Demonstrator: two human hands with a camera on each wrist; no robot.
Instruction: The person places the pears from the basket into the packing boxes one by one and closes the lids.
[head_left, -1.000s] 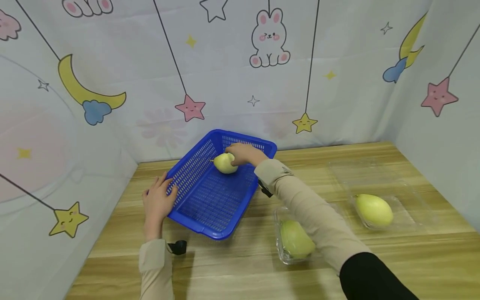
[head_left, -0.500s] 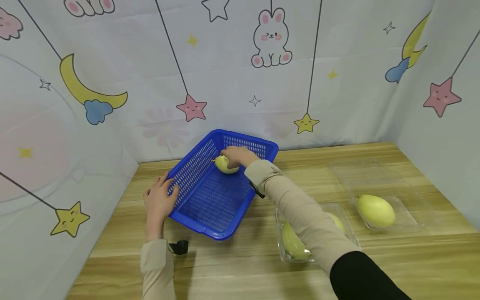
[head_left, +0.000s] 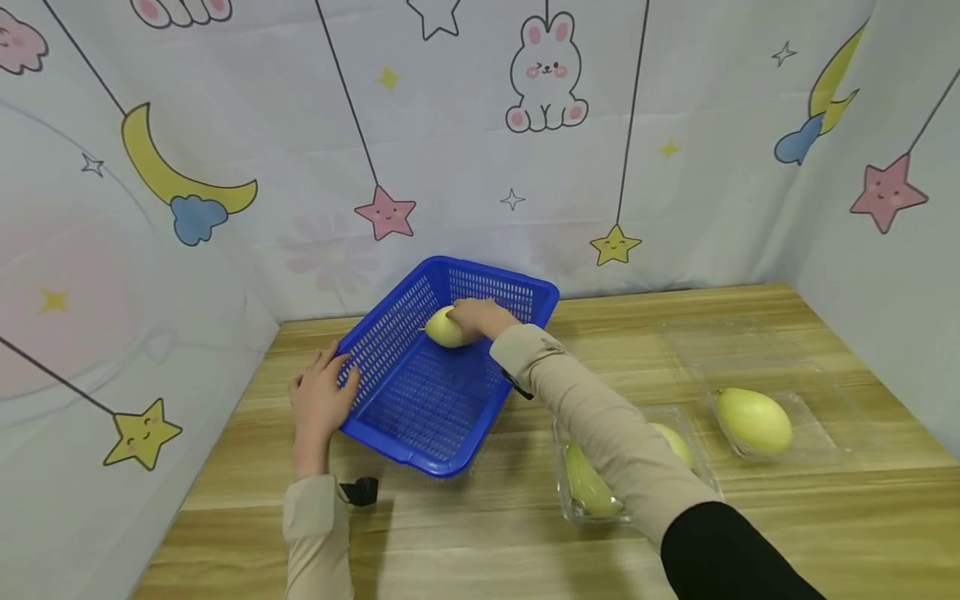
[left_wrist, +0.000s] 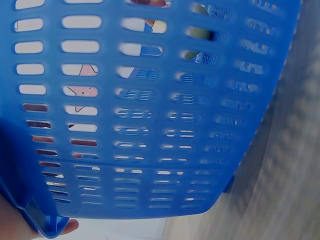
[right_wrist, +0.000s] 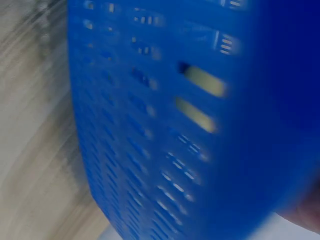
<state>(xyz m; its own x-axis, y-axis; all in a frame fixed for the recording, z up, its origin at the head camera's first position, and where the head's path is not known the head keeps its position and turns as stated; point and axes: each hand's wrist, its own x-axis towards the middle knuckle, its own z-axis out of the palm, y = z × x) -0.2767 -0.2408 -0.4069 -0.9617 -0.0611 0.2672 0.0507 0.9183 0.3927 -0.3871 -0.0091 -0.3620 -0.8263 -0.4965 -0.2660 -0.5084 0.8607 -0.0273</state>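
Observation:
A blue plastic basket (head_left: 405, 457) with slotted walls sits slanted on the table, near the back. My left hand (head_left: 322, 400) grips its left rim, thumb toward the inside. Within the basket, at the far end, lies a pale yellow pear (head_left: 442, 328) with its stem pointing left. My right hand (head_left: 483, 318) reaches over the right side and holds the pear from above, hiding its right part. The left wrist view shows the basket wall (left_wrist: 107, 130) from outside. Through slots in the basket wall (right_wrist: 165, 115), the blurred right wrist view shows yellow patches.
A clear plastic box (head_left: 562, 500) with pears (head_left: 588, 483) stands under my right forearm, partly covered by the sleeve. Further right, an opened clear box (head_left: 813, 421) holds one pear (head_left: 753, 420). A printed curtain (head_left: 450, 142) hangs behind the wooden table (head_left: 465, 550).
My right hand and forearm have shifted left and slightly down, uncovering more of the near clear box. The pear has shifted slightly in the basket. My left hand keeps its place on the rim.

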